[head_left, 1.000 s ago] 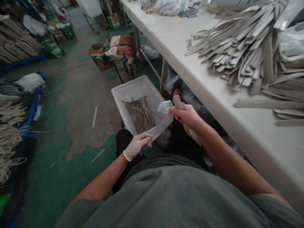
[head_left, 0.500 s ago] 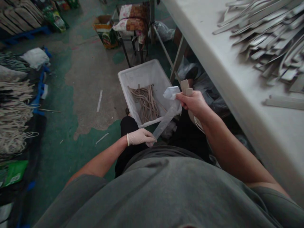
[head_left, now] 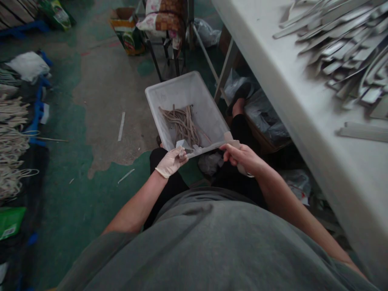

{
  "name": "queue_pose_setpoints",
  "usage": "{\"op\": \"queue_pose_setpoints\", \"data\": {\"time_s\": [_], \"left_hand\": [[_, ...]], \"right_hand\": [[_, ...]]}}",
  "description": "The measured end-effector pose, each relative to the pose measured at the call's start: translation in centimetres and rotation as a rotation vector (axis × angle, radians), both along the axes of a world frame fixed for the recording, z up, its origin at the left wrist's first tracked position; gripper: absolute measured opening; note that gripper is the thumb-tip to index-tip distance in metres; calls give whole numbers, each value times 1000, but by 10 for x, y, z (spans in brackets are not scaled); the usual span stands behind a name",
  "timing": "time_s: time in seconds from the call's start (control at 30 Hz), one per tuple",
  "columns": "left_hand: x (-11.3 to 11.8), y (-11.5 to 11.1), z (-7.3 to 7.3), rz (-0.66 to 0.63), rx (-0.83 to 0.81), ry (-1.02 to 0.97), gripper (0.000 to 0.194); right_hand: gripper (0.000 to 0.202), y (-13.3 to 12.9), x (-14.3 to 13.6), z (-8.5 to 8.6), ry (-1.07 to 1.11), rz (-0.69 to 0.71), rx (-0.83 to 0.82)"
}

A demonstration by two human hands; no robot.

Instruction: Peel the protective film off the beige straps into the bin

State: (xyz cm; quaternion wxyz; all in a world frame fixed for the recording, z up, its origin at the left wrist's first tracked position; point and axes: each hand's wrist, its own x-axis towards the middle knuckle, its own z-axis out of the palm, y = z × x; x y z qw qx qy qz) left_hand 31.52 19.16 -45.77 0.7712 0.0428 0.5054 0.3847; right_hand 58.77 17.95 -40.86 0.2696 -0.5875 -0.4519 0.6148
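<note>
My left hand (head_left: 171,162), in a thin pale glove, is closed with its fingertips pinching a crumpled clear plastic sleeve (head_left: 182,144) over the near rim of the white tub (head_left: 209,93). My bare right hand (head_left: 242,157) grips flat beige straps (head_left: 233,143), whose squared ends stick out past thumb and forefinger; part of a pale loop hangs below the palm. Whether the right fingers also touch the plastic cannot be made out. Inside the tub, between my knees, lies a tangle of beige-brown straps (head_left: 183,123).
On my right stands a white table (head_left: 257,44) with a pile of flat grey-beige strips (head_left: 342,44). Bundled cords (head_left: 13,141) lie at left by a blue pallet (head_left: 38,105). A cushioned stool (head_left: 165,22) and an open carton (head_left: 127,32) stand ahead.
My left hand has moved up and forward to the tub's rim with the plastic. My right hand has come down with the straps. The plastic is no longer stretched slantwise between my hands.
</note>
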Motion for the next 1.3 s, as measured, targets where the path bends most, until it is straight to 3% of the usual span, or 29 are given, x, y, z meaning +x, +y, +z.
{"op": "queue_pose_setpoints", "data": {"time_s": [0.13, 0.27, 0.47, 0.6, 0.77, 0.87, 0.97, 1.13, 1.3], "left_hand": [[14, 1, -4, 4, -33, -57, 20], [28, -6, -6, -30, -48, -89, 19], [50, -19, 2, -3, -65, 17, 19], [57, -22, 14, -56, -37, -45, 16], [55, -19, 16, -49, 4, -76, 21], [52, -16, 12, 16, 66, -19, 12], [46, -11, 12, 99, 98, -43, 8], [33, -2, 11, 167, 29, -154, 23], [25, 6, -1, 221, 40, -191, 26]], "right_hand": [[43, -20, 29, 1, -19, -132, 12], [40, -38, 38, 5, -21, -158, -16], [43, -52, 12, 5, -44, 59, -62], [44, -50, 3, 6, -44, 137, -29], [41, -44, 21, 22, -96, -78, 36], [41, -43, 31, 30, -83, -156, 54], [41, -45, 36, 33, -67, -204, 64], [39, -45, 35, 31, -86, -249, 48], [41, -35, 29, 28, -121, -222, 23]]}}
